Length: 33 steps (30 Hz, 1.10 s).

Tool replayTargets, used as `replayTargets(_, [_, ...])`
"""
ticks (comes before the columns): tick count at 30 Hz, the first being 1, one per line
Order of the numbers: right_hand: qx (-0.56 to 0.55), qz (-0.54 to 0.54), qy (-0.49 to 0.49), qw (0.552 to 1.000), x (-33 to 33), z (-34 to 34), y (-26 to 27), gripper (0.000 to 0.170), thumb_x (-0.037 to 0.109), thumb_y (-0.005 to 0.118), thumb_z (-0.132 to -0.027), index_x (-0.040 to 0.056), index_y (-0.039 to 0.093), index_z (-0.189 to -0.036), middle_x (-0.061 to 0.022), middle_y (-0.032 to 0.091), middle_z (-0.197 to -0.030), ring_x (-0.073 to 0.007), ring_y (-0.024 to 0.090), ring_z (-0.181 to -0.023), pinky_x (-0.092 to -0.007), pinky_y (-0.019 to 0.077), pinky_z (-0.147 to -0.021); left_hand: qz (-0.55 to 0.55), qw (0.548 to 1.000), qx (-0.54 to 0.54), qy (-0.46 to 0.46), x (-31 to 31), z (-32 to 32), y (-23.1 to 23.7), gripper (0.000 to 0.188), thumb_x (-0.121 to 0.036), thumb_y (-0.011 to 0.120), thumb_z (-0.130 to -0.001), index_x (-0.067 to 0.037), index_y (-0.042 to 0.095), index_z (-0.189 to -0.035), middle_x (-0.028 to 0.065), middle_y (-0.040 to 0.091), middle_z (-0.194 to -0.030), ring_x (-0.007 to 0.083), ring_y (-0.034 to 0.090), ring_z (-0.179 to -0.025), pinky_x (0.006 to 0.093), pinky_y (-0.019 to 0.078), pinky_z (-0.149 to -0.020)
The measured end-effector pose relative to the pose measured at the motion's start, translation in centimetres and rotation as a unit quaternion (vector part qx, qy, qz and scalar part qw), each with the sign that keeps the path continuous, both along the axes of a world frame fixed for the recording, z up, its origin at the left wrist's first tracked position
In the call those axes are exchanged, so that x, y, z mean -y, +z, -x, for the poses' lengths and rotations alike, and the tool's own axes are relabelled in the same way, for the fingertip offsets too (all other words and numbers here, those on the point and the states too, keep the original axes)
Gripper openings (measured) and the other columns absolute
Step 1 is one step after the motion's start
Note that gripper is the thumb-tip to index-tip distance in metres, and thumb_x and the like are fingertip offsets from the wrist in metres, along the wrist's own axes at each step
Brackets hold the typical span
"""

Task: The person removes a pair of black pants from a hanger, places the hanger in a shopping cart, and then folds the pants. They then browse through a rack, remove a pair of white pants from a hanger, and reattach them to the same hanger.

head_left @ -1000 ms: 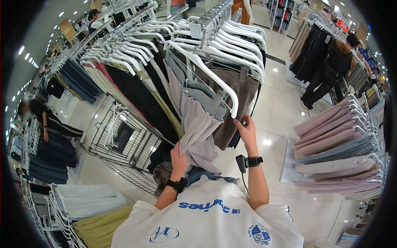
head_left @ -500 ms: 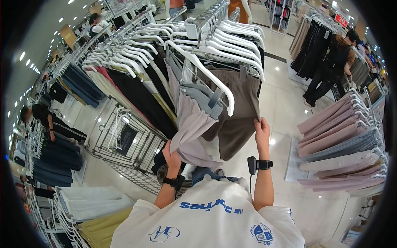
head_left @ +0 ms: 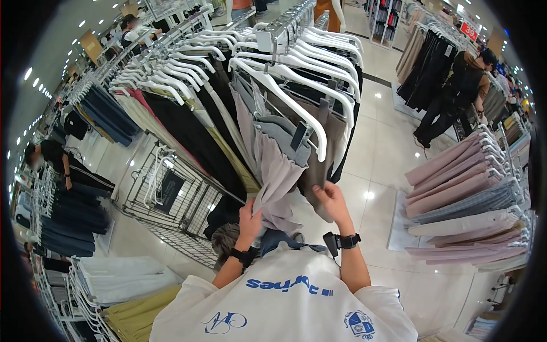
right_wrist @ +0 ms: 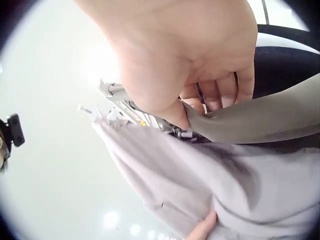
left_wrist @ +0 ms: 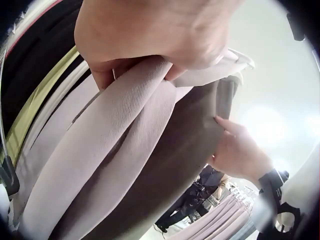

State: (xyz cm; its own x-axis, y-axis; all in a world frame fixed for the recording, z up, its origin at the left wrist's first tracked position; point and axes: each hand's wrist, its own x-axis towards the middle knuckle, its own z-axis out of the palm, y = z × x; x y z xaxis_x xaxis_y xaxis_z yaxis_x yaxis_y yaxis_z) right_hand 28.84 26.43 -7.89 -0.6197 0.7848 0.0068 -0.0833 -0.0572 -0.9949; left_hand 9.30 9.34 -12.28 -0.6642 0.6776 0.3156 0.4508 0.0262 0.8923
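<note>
A long metal clothes rack runs away from the viewer through a brightly lit shop, crowded on both sides with garments on hangers. To the right of the rack, across a pale tiled aisle, hangs a row of pink trousers, with some grey and white ones among them. Beyond that row, farther off to the rack's right, stands a person in dark clothes. A wire cart sits beside the rack, on its left. At the rack's near end is the wearer's white shirt, printed in blue.

Two garments hang at that near end, reaching down toward the wearer: a pale mauve garment, finely ribbed and twisted into folds, and just to its right a smooth brown garment. A white hanger slants down at the front of the rack. A red sign reading 39 shows far to the rack's right.

Below the rack's near end, the left hand grips the mauve cloth, its fabric bunched between thumb and fingers. The right hand pinches the brown garment's edge, thumb on one face and fingers behind. Each wrist wears a black strap.
</note>
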Motion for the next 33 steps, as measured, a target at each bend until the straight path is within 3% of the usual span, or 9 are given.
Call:
replayTargets(3, [0.042,-0.05,0.037,0.997,1.4,1.6,-1.0,0.028,0.022,0.065,-0.096,0.0001,0.06,-0.079,0.0068,0.046,-0.066,-0.0036,0.038,-0.064,-0.0246,0.0318,-0.053,0.055,0.995,0.025,-0.076,-0.6,-0.7,-0.4,0.027,-0.013,0.061,-0.087,0.004,0.061,-0.108,0.0273,0.065,-0.089,0.0452,0.064,-0.087,0.0395,0.0508,-0.072])
replayTargets(6, [0.031,-0.162,0.051,0.985,2.8,3.5,-1.4,0.018,0.013,0.061,-0.088,-0.0031,0.066,-0.094,-0.0101,0.065,-0.077,-0.0175,0.06,-0.065,-0.0315,0.0479,-0.063,0.086,0.983,0.031,-0.162,-1.6,-1.8,-0.2,0.032,-0.013,0.064,-0.085,0.002,0.059,-0.113,0.0257,0.067,-0.093,0.0449,0.064,-0.09,0.0406,0.0514,-0.075])
replayTargets(7, [0.035,-0.198,0.069,0.977,3.6,3.6,0.6,0.024,0.011,0.058,-0.083,-0.0017,0.067,-0.101,-0.0192,0.068,-0.091,-0.0313,0.068,-0.078,-0.0382,0.0522,-0.072,0.057,0.978,0.032,-0.196,-2.1,-2.6,1.2,0.038,-0.013,0.067,-0.082,0.0,0.057,-0.116,0.0243,0.068,-0.101,0.0442,0.064,-0.096,0.0415,0.0517,-0.08])
replayTargets(10, [0.111,-0.24,0.07,0.962,4.8,4.5,2.4,0.023,0.01,0.057,-0.084,0.0003,0.068,-0.102,-0.0207,0.068,-0.096,-0.0379,0.068,-0.088,-0.0403,0.0525,-0.077,0.095,0.979,-0.025,-0.179,-2.8,-3.3,1.6,0.045,-0.008,0.066,-0.08,0.0,0.055,-0.123,0.0211,0.068,-0.106,0.0335,0.067,-0.099,0.0376,0.0513,-0.084])
replayTargets(16, [0.018,-0.173,0.167,0.971,2.3,3.9,2.5,0.021,0.011,0.059,-0.087,-0.0008,0.067,-0.102,-0.0157,0.069,-0.093,-0.0267,0.068,-0.085,-0.0368,0.0529,-0.078,0.098,0.991,0.021,-0.092,-2.9,-1.6,0.7,0.02,-0.005,0.06,-0.083,0.006,0.067,-0.098,0.0251,0.069,-0.085,0.0412,0.069,-0.089,0.0395,0.0523,-0.071])
replayTargets(18, [-0.036,-0.086,0.083,0.992,0.1,4.6,-3.1,0.02,0.012,0.065,-0.087,0.0004,0.065,-0.104,-0.0083,0.066,-0.102,-0.0187,0.066,-0.093,-0.0357,0.0526,-0.082,0.092,0.99,-0.003,-0.105,-2.3,-0.8,0.1,0.023,-0.007,0.06,-0.085,0.006,0.065,-0.102,0.0259,0.069,-0.089,0.0405,0.069,-0.091,0.0387,0.0523,-0.074])
replayTargets(22, [0.06,-0.168,-0.235,0.955,-4.3,3.7,-2.1,0.04,0.017,0.071,-0.088,-0.0011,0.057,-0.12,-0.0157,0.061,-0.119,-0.0262,0.061,-0.11,-0.0372,0.0506,-0.09,0.069,0.991,-0.029,-0.113,-1.6,-0.6,-0.2,0.026,-0.007,0.057,-0.084,0.005,0.063,-0.107,0.0305,0.065,-0.093,0.0498,0.06,-0.093,0.0441,0.0511,-0.073])
replayTargets(26, [0.093,-0.225,-0.292,0.925,-9.1,4.1,-2.7,0.055,0.02,0.072,-0.086,-0.0048,0.052,-0.131,-0.0205,0.06,-0.127,-0.0295,0.059,-0.116,-0.0372,0.0483,-0.095,0.06,0.993,0.002,-0.099,-1.0,-0.9,0.4,0.026,-0.008,0.057,-0.084,0.006,0.062,-0.106,0.0298,0.065,-0.091,0.0503,0.06,-0.092,0.0433,0.0508,-0.073])
replayTargets(33, [0.07,-0.126,-0.167,0.975,-8.6,5.3,-2.7,0.033,0.026,0.065,-0.094,-0.0047,0.065,-0.105,-0.0115,0.07,-0.084,-0.0181,0.064,-0.082,-0.033,0.049,-0.077,0.066,0.995,-0.031,-0.06,-0.4,1.1,-0.7,0.031,-0.007,0.057,-0.084,0.005,0.062,-0.112,0.0302,0.065,-0.092,0.0495,0.061,-0.093,0.0429,0.0514,-0.075])
